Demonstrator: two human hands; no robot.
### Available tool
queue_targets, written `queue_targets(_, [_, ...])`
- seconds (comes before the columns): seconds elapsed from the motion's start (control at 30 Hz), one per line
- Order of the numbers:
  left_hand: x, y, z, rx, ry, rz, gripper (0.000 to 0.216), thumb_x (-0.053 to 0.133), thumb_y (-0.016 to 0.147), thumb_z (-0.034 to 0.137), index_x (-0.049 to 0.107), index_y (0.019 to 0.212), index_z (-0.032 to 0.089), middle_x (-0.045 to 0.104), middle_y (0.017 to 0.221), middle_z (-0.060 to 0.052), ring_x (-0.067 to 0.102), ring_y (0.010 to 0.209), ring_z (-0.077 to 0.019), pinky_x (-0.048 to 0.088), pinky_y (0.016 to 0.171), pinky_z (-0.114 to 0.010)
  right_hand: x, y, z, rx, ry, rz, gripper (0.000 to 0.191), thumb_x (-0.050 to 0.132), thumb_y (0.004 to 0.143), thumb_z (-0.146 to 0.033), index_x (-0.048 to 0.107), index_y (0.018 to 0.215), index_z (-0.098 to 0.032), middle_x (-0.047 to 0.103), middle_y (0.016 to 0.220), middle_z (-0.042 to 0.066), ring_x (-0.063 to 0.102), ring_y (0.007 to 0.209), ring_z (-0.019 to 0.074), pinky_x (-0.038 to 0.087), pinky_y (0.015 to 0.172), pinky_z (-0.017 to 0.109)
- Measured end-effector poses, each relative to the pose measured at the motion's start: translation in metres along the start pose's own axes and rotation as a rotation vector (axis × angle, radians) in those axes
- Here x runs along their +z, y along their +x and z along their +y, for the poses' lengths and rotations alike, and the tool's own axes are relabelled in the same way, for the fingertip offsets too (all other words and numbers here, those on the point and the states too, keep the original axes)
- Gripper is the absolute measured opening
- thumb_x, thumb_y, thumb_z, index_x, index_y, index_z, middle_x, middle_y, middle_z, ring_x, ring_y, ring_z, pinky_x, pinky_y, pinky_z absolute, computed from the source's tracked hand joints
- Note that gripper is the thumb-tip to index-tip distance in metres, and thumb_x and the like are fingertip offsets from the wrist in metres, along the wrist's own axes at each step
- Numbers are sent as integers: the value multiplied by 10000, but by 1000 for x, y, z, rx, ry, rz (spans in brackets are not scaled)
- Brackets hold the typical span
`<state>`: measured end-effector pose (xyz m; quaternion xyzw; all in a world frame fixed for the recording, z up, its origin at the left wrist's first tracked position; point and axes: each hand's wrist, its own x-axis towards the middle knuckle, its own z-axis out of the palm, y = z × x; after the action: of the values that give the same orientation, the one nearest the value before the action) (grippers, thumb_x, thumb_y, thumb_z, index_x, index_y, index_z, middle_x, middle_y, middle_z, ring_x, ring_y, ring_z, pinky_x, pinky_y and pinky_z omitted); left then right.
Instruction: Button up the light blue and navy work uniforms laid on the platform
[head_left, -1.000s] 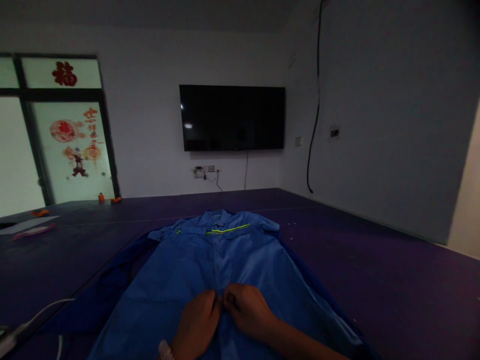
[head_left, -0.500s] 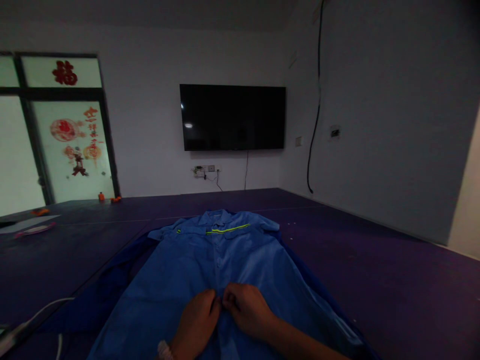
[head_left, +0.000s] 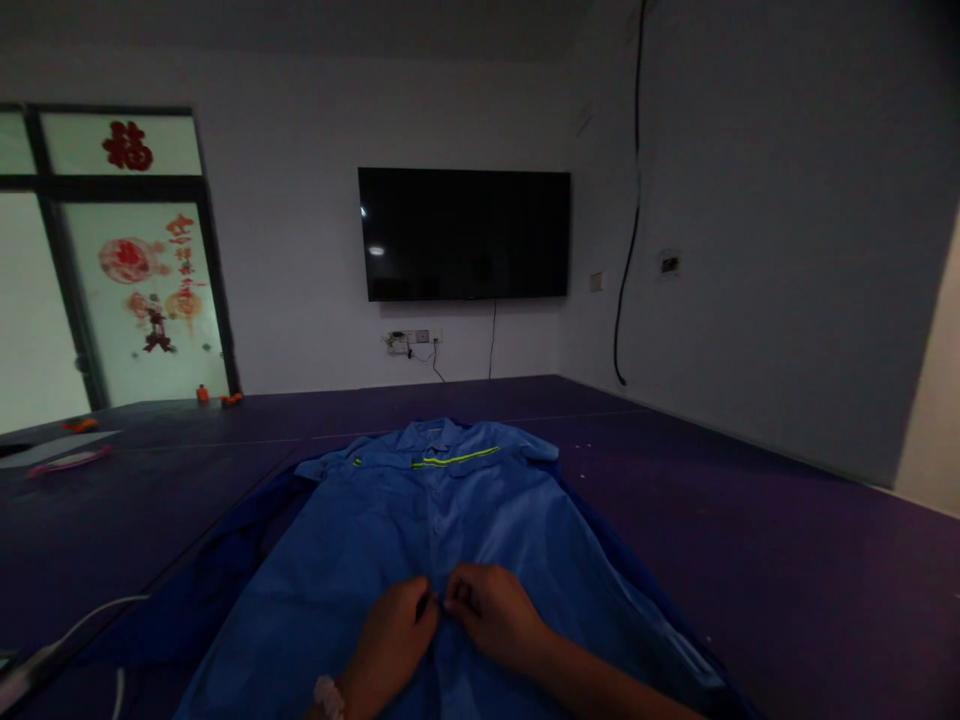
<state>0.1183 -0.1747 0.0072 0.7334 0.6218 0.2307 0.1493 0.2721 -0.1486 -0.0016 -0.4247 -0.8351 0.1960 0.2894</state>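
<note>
**While both hands pinch the front strip, the shirt lies flat on the purple top**

As we look down at the near edge, the left hand [head_left: 394,640] and the right hand [head_left: 491,620] sit knuckle to knuckle, fingers curled in. Both sets of fingertips are closed on the middle front strip of the blue work shirt [head_left: 420,520]. In this dim light we cannot tell whether a button sits between them. A pale wristband [head_left: 328,692] shows at the left wrist.

The shirt is spread front-up on the purple table [head_left: 750,540], hem towards us and collar [head_left: 431,432] away. We see darker blue cloth [head_left: 202,590] spreading out from under it on the left, with a narrower band along the right edge. Off to the near left a white cable [head_left: 82,615] curls across the table.

Moving up the shirt, a yellow-green reflective stripe [head_left: 456,460] runs across the chest just below the collar. Well to the left, flat papers [head_left: 64,450] lie on the table, and small orange objects [head_left: 217,398] sit at its far edge.

On the back wall we have a dark television [head_left: 465,235], with a wall socket [head_left: 409,340] below it. To the left is a window [head_left: 142,270] with red decorations. On the right wall a black cable [head_left: 626,250] hangs down.
</note>
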Motion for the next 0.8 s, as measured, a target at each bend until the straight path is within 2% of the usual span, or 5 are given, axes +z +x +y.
queue_targets(0.27, [3, 5, -5, -6, -44, -18, 246, 332, 826, 237, 518, 682, 163, 603, 709, -21, 527, 664, -118, 317, 584, -206, 0, 0, -1, 35, 56, 10, 109, 507, 720, -183, 599, 777, -188, 637, 676, -14, 563, 599, 94, 358, 532, 166])
queue_targets(0.47, [9, 6, -10, 9, -72, 24, 258, 320, 831, 244, 490, 652, 170, 579, 672, -16, 515, 658, -125, 315, 589, -215, 5, 1, 3, 42, 62, 51, 115, 490, 685, -148, 598, 720, -169, 619, 621, -3, 544, 542, 91, 353, 486, 162])
queue_targets(0.8, [8, 5, -8, 15, -150, 49, 253, 328, 811, 243, 464, 610, 171, 542, 627, 0, 481, 613, -119, 313, 573, -217, 5, 1, 4, 14, 53, 71, 150, 466, 656, -139, 613, 678, -163, 622, 586, 4, 550, 513, 91, 348, 462, 156])
